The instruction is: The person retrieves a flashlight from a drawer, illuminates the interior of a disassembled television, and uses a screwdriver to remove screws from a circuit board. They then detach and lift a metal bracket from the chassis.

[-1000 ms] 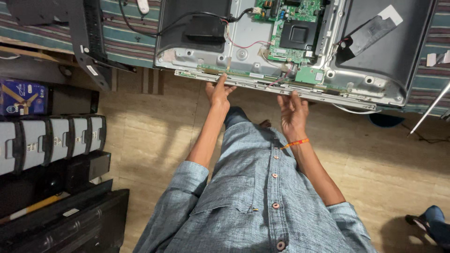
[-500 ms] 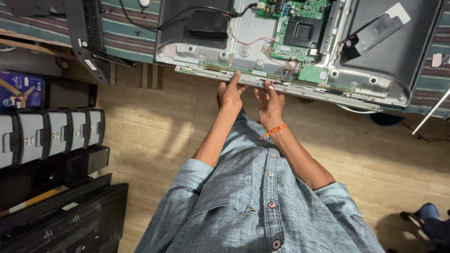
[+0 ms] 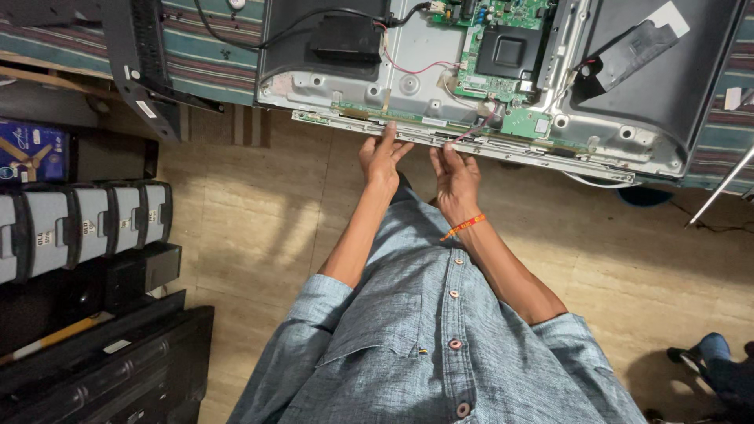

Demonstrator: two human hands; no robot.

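1. Your left hand [image 3: 382, 159] and right hand [image 3: 453, 174] rest side by side on the long narrow strip board [image 3: 440, 140], which runs along the near edge of the opened television [image 3: 393, 71].
2. Fingers of both hands lie loosely extended on the strip — touching it, not gripping.
3. Risk: the pink wire [image 3: 474, 127] drops from the green circuit board [image 3: 503, 59] to the strip just beside your right fingertips — a pull there could likely tear it loose.

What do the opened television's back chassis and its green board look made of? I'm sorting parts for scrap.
Back chassis: seemingly bare stamped sheet metal, dull silver-grey with pressed holes. Green board: likely laminate circuit board, glossy green with mounted components. Both hands touch the lower edge strip.
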